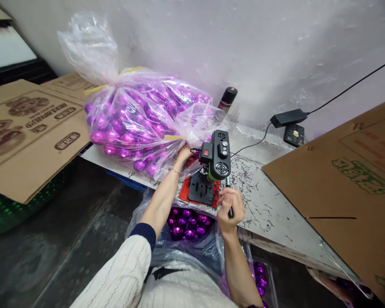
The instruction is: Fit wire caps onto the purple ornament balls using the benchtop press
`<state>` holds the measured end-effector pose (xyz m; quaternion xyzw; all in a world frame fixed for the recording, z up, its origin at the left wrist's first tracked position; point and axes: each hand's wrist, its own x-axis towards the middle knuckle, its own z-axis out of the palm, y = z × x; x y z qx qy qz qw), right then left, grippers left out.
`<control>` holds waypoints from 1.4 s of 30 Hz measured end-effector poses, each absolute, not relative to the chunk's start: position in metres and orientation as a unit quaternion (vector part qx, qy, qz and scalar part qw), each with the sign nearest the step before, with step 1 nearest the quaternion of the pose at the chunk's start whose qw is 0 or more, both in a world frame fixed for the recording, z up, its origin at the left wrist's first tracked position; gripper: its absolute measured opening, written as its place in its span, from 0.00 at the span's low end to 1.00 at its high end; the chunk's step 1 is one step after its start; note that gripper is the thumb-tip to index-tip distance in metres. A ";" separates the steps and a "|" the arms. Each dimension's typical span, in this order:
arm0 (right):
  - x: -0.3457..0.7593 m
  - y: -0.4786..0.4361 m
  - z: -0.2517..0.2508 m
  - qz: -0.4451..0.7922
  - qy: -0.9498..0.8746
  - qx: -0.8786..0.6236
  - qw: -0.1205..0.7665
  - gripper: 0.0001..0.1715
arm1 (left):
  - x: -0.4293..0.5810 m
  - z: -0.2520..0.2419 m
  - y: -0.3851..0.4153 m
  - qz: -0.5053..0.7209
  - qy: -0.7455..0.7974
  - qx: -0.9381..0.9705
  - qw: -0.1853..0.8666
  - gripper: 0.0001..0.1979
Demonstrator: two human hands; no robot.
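My right hand (231,208) is wrapped round the black-gripped lever (231,212) of a small bench press (220,154), which has a black top housing with round vents and a red switch. Its slotted black base plate (201,188) lies over a red sheet (185,193) on the table. My left hand (185,153) reaches behind the press, by the gathered neck of a clear plastic bag (147,124) full of shiny purple balls. Its fingers are hidden, so what they hold does not show. Below the table edge, an open bag of purple faceted balls (190,224) sits at my lap.
Many small dark bits (253,188) are scattered on the white table (276,218). A spray can (227,98) and a black power adapter (288,118) with its cable stand near the wall. Cardboard boxes flank me at left (45,124) and right (346,171).
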<state>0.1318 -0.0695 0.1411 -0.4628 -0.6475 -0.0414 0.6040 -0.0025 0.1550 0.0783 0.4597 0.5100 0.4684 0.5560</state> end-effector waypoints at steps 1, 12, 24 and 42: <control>0.132 -0.069 0.141 -0.043 -0.648 -0.461 0.605 0.18 | -0.003 0.080 0.154 0.458 0.506 0.458 0.569 0.06; 0.130 -0.066 0.150 -0.020 -0.624 -0.474 0.622 0.18 | -0.050 0.074 0.041 0.485 0.503 0.368 0.614 0.25; 0.131 -0.060 0.167 -0.007 -0.610 -0.481 0.630 0.19 | -0.001 0.031 -0.018 0.493 0.510 0.544 0.448 0.28; 0.132 -0.067 0.135 -0.043 -0.644 -0.458 0.611 0.16 | -0.004 0.012 -0.012 0.467 0.423 0.735 0.250 0.31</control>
